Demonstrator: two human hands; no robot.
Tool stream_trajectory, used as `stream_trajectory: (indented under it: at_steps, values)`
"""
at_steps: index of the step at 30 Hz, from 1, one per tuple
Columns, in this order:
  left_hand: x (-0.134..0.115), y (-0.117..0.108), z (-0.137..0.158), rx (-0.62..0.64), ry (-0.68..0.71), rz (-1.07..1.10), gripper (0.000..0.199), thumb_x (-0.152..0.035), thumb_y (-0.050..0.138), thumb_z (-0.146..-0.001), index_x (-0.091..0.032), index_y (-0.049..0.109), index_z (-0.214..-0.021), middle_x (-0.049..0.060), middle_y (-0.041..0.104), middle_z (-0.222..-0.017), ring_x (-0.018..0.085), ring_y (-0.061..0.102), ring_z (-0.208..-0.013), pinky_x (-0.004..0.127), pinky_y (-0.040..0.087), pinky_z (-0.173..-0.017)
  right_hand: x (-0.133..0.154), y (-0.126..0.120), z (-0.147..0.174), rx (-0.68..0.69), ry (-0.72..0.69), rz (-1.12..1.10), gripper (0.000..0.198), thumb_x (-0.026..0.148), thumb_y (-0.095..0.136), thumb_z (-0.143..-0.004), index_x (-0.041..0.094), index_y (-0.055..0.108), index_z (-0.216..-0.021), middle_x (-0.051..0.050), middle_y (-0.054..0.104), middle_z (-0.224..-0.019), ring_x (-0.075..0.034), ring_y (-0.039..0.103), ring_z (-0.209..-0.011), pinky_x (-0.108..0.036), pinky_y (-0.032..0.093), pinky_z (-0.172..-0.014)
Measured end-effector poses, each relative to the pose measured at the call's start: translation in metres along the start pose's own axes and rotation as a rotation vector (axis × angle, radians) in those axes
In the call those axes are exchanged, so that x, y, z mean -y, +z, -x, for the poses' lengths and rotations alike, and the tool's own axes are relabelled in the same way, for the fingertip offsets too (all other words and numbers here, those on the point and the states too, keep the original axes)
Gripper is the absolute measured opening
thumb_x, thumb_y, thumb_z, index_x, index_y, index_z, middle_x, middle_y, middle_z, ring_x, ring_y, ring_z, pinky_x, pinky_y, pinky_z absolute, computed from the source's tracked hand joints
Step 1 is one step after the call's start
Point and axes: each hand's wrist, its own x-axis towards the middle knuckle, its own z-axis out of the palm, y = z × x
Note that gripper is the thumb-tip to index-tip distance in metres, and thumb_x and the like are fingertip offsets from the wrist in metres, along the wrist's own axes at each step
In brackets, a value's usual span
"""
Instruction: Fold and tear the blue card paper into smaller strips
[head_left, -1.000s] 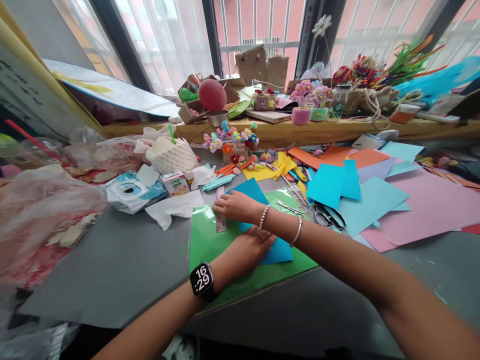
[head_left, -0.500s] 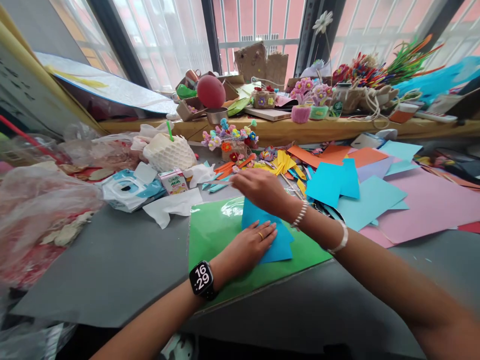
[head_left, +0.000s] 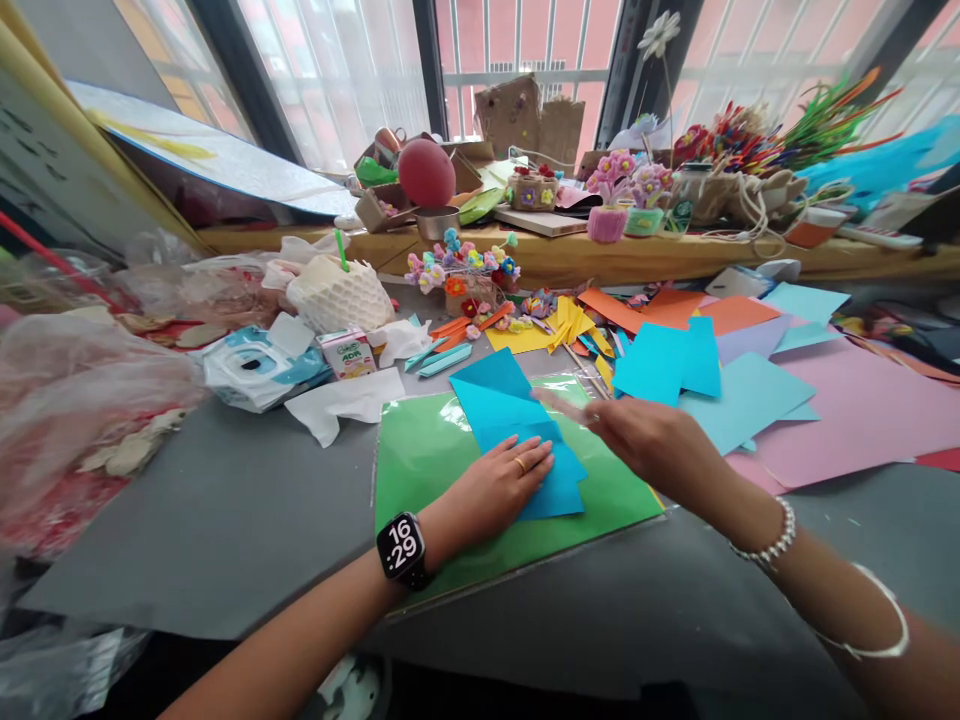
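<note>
Blue paper [head_left: 495, 385] with a crease and uneven edges lies on a green sheet in a clear sleeve [head_left: 420, 470]. Flat on the paper's lower part rests my left hand [head_left: 510, 475], fingers stretched out and pressing it down. My right hand [head_left: 637, 435] is closed around a thin, pale pinkish stick-like tool [head_left: 561, 404], blurred by motion, so its exact kind cannot be made out. The tool points left, over the right edge of the blue paper; whether it touches the paper is unclear.
Cut blue sheets [head_left: 652, 365] and pink paper [head_left: 862, 420] spread on the right. Yellow strips [head_left: 570, 325] and rolled light-blue pieces [head_left: 444, 360] lie behind the green sheet. Left stand a wipes pack [head_left: 262, 365], a small carton [head_left: 347, 353] and plastic bags [head_left: 90, 390].
My right hand has swung right and down with the tool, from above the paper's far end to its right side. The paper's upper part now shows, tilted left. My left hand stays put.
</note>
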Motion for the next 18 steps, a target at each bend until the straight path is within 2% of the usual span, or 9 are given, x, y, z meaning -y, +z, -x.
stream_trajectory:
  at_steps: [3, 6, 13, 18]
  values:
    - [0.0, 0.0, 0.0, -0.003, -0.002, 0.003, 0.033, -0.017, 0.033, -0.087, -0.008, 0.043, -0.117, 0.014, 0.046, -0.124, 0.022, 0.039, -0.117, 0.041, 0.033, -0.097, 0.004, 0.014, 0.024, 0.178, -0.059, 0.074, 0.02, 0.018, 0.041, -0.083, 0.017, 0.053, -0.067, 0.0, 0.055, -0.055, -0.011, 0.049, -0.05, -0.024, 0.027, -0.047]
    - [-0.001, -0.001, -0.001, 0.01, -0.003, 0.007, 0.034, -0.017, 0.034, -0.087, -0.008, 0.042, -0.118, 0.014, 0.045, -0.125, 0.021, 0.037, -0.119, 0.04, 0.032, -0.098, 0.009, 0.02, 0.031, 0.258, -0.063, 0.112, 0.019, 0.013, 0.043, -0.08, 0.017, 0.05, -0.063, 0.0, 0.053, -0.055, -0.012, 0.049, -0.049, -0.025, 0.024, -0.046]
    - [0.0, -0.002, -0.001, 0.032, 0.003, 0.012, 0.034, -0.016, 0.034, -0.086, -0.009, 0.042, -0.118, 0.015, 0.042, -0.127, 0.022, 0.036, -0.119, 0.042, 0.033, -0.097, 0.017, 0.025, 0.03, 0.28, -0.022, 0.172, 0.02, 0.004, 0.038, -0.076, 0.016, 0.051, -0.066, -0.002, 0.054, -0.059, -0.013, 0.05, -0.051, -0.026, 0.022, -0.046]
    - [0.0, -0.002, -0.001, 0.049, 0.0, 0.004, 0.033, -0.016, 0.035, -0.086, -0.01, 0.042, -0.118, 0.014, 0.042, -0.127, 0.022, 0.038, -0.118, 0.043, 0.033, -0.097, 0.023, 0.027, 0.028, 0.247, 0.023, 0.19, 0.025, 0.0, 0.034, -0.073, 0.015, 0.052, -0.065, -0.004, 0.054, -0.058, -0.014, 0.05, -0.05, -0.027, 0.021, -0.045]
